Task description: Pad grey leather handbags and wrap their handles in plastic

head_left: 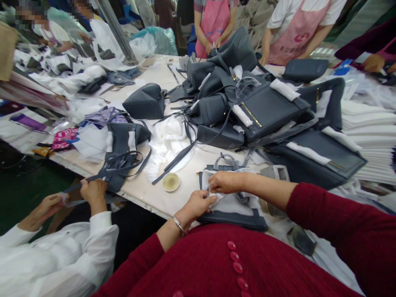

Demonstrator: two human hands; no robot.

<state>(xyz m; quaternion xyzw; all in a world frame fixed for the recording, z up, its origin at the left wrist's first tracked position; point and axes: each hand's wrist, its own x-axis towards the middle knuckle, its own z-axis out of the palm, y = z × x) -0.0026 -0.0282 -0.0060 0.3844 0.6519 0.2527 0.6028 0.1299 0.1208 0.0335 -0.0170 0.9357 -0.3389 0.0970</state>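
Right in front of me a dark blue-grey handbag (238, 218) lies at the table edge, with white wrapping paper (244, 206) over its upper part. My left hand (198, 205), a bracelet at its wrist, pinches the white paper at the bag's left side. Close above it my right hand (225, 182) has its fingers curled down onto the same white paper; the fingertips are partly hidden. A clear plastic-wrapped handle (230, 159) loops up behind my right hand. Left of the bag sits a small round dish (170, 182) with a yellowish content.
A large heap of dark handbags (216, 107) covers the table's middle and right. White foam sheets (371, 140) are stacked at the right. At left, a co-worker in a white sleeve (99, 231) handles a strap near another bag (119, 140). Several people stand across the table.
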